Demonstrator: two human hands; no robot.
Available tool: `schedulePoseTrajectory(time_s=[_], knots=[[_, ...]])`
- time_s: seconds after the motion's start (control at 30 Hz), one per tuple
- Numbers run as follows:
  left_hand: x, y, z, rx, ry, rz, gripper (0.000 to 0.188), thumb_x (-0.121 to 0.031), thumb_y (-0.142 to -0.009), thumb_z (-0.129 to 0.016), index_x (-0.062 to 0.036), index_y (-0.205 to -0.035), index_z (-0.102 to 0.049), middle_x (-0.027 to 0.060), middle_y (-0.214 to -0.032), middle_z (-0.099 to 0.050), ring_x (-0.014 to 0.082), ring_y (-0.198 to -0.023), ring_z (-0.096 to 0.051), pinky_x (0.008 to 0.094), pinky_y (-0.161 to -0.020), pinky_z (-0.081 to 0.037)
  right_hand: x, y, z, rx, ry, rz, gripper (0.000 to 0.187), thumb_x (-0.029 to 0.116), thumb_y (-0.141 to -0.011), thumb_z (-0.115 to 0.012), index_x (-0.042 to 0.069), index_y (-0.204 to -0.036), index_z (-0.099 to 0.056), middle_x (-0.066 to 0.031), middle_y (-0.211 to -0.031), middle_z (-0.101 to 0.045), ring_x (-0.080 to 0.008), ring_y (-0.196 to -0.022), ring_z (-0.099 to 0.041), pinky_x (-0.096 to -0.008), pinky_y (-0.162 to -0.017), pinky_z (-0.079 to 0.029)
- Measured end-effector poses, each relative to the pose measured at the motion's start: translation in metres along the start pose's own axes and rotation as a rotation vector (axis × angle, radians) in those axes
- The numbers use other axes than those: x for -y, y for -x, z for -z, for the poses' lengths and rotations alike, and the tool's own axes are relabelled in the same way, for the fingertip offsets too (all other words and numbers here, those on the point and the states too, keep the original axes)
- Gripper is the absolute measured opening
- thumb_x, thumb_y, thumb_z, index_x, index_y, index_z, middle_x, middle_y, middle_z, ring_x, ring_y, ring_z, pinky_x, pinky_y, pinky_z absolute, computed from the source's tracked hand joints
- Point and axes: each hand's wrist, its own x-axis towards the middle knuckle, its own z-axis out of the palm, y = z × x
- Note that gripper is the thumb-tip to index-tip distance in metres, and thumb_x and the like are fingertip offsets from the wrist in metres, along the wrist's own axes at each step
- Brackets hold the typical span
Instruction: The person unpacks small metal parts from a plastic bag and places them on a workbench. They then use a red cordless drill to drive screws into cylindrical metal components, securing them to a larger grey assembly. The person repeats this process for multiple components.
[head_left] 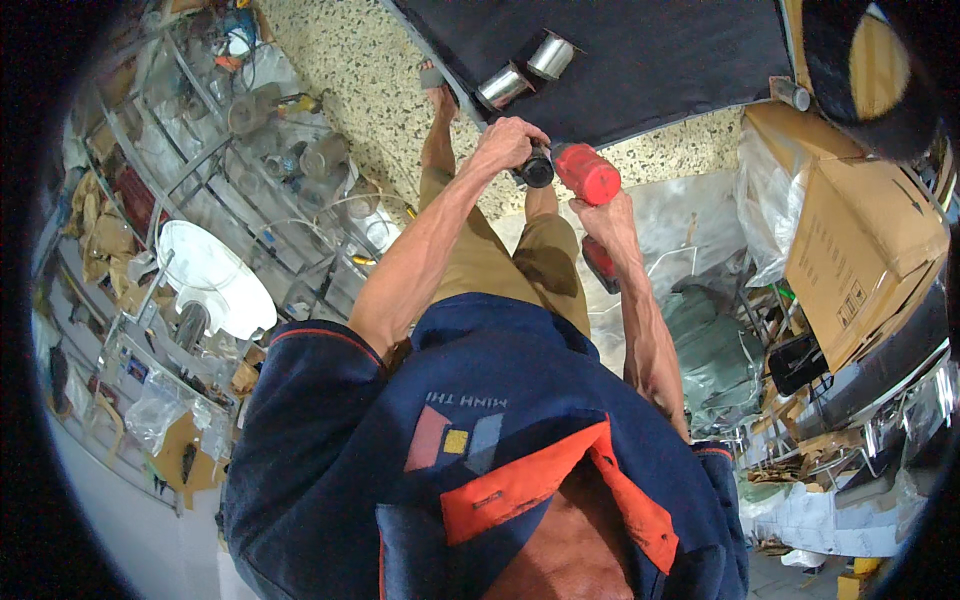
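Note:
My right hand (608, 222) is wrapped round the grip of a red cordless power drill (588, 175), whose battery (600, 262) shows below the wrist. Close to the drill's left side, my left hand (508, 145) is closed on a black round-ended cylinder (538, 169); whether it joins the drill is hidden. Both hands are at the near edge of a large black panel (650, 60). Two shiny metal cylinders stand out from the panel just beyond my hands, one nearer (504, 87) and one farther (551, 56). The drill's front end is out of sight.
A speckled floor (340, 50) runs along the panel's left side. Metal racks (200, 90) with jumbled parts and a white oval board (215, 280) crowd the left. On the right are a large cardboard box (860, 250), clear plastic wrap (770, 200) and a dark wrapped bundle (705, 345).

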Motion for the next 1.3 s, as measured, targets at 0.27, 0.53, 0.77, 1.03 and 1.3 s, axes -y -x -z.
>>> schedulePoseTrajectory(time_s=[0.27,0.53,0.77,1.03,1.3], knots=[[-0.001,0.049,-0.021,-0.848,0.338,0.716,0.030,-0.021,-0.091,-0.057,0.0066,-0.093,-0.068,0.0290,-0.089,-0.068,0.0437,-0.093,-0.065,0.0481,-0.089,-0.049,0.001,-0.007,-0.003,0.009,0.144,0.025,0.033,0.019,-0.080,-0.065,0.004,-0.108,-0.069,-0.0252,-0.098,-0.071,-0.0435,-0.100,-0.067,-0.0481,-0.084,-0.054],[0.033,0.043,-0.039,-0.570,0.373,0.529,0.036,-0.029,-0.096,-0.058,0.0051,-0.089,-0.069,0.0293,-0.087,-0.067,0.0470,-0.088,-0.063,0.0530,-0.083,-0.046,0.007,-0.010,-0.004,-0.016,0.190,0.118,0.032,0.020,-0.080,-0.064,0.005,-0.108,-0.069,-0.0247,-0.096,-0.071,-0.0426,-0.096,-0.068,-0.0490,-0.081,-0.054],[0.034,0.045,-0.040,-0.593,0.429,0.517,0.039,-0.030,-0.098,-0.057,0.0038,-0.084,-0.069,0.0280,-0.082,-0.067,0.0455,-0.081,-0.064,0.0530,-0.078,-0.046,0.008,-0.029,-0.002,0.073,0.297,0.098,0.032,0.018,-0.080,-0.062,0.004,-0.109,-0.068,-0.0245,-0.097,-0.071,-0.0424,-0.097,-0.068,-0.0491,-0.082,-0.054],[0.040,0.047,-0.035,-0.570,0.417,0.442,0.039,-0.030,-0.097,-0.058,0.0036,-0.080,-0.067,0.0260,-0.074,-0.065,0.0441,-0.073,-0.063,0.0516,-0.073,-0.046,0.016,-0.031,-0.002,0.090,0.330,0.124,0.033,0.016,-0.079,-0.062,0.005,-0.109,-0.068,-0.0244,-0.101,-0.071,-0.0427,-0.099,-0.067,-0.0487,-0.084,-0.054],[0.036,0.048,-0.029,-0.520,0.444,0.487,0.039,-0.032,-0.096,-0.060,0.0035,-0.081,-0.067,0.0259,-0.072,-0.064,0.0428,-0.071,-0.063,0.0512,-0.071,-0.046,0.018,-0.039,0.005,0.114,0.350,0.009,0.031,0.018,-0.077,-0.063,0.004,-0.104,-0.070,-0.0248,-0.101,-0.071,-0.0420,-0.101,-0.067,-0.0479,-0.088,-0.054]])
